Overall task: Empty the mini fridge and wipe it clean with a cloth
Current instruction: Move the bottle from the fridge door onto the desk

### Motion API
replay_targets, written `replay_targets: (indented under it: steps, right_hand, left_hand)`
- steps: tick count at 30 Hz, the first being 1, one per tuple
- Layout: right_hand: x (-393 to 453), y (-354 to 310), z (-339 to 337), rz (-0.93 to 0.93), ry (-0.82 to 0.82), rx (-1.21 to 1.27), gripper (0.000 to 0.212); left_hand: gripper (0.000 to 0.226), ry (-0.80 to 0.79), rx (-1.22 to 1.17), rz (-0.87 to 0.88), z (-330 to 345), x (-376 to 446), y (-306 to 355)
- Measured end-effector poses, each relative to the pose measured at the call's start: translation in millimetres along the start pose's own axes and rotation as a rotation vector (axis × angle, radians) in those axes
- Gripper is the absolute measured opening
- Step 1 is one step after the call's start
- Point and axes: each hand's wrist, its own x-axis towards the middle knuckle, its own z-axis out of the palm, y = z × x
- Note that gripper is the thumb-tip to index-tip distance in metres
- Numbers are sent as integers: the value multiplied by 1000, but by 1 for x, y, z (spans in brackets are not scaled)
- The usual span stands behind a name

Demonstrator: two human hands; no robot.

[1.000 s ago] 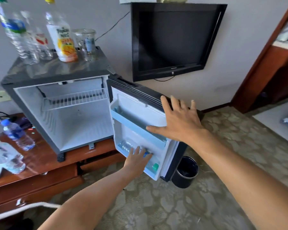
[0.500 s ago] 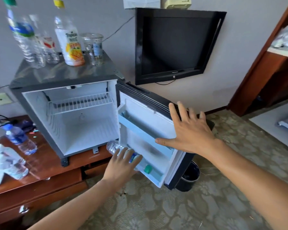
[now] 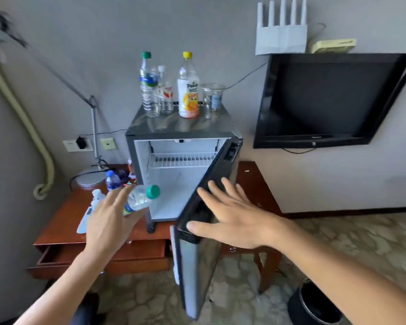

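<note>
Grey wall ahead of me, patterned carpet below, and a reddish wooden bench (image 3: 63,233) against the wall with its drawer (image 3: 103,256) pulled out. Far left on the bench I see a desk lamp (image 3: 90,177) and a few small bottles (image 3: 113,180) lying and standing near it. My left hand (image 3: 108,221) is up over the bench, fingers curled loosely round a small water bottle (image 3: 138,200) with a green cap, tilted, cap pointing toward the fridge opening. Now the mini fridge (image 3: 181,130), standing on the bench: door swung wide, white inside, one wire shelf (image 3: 182,159) in the upper part, and I can spot nothing on it or on the floor of the cabinet from here. On top of the fridge stand a tall water bottle (image 3: 148,85) with a green cap, a smaller clear bottle (image 3: 165,92), a juice bottle (image 3: 188,87) with a yellow cap and a plastic cup (image 3: 212,97). My right hand (image 3: 230,214) lies flat on the top edge of the open door (image 3: 197,259), fingers spread and straight, thumb against the near corner. Right of that, a black television (image 3: 331,99) on the wall, a white router (image 3: 280,31) above it, and a black bin (image 3: 314,306) on the carpet, bottom right.
</note>
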Motion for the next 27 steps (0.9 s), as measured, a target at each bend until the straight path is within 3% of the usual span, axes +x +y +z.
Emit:
replay_targets:
  steps: [5, 9, 19, 27]
  right_hand:
    - [78, -13, 12, -164, 177, -246, 98]
    - [136, -18, 13, -179, 247, -305, 91]
    - [250, -25, 4, -94, 380, -466, 100]
    - [283, -25, -1, -59, 400, -358, 101]
  left_hand:
    - [69, 147, -106, -264, -51, -3, -20]
    - [71, 194, -186, -336, -78, 8, -32]
    - [85, 161, -371, -212, -66, 126, -6]
    - [90, 42, -612, -34, -48, 228, 1]
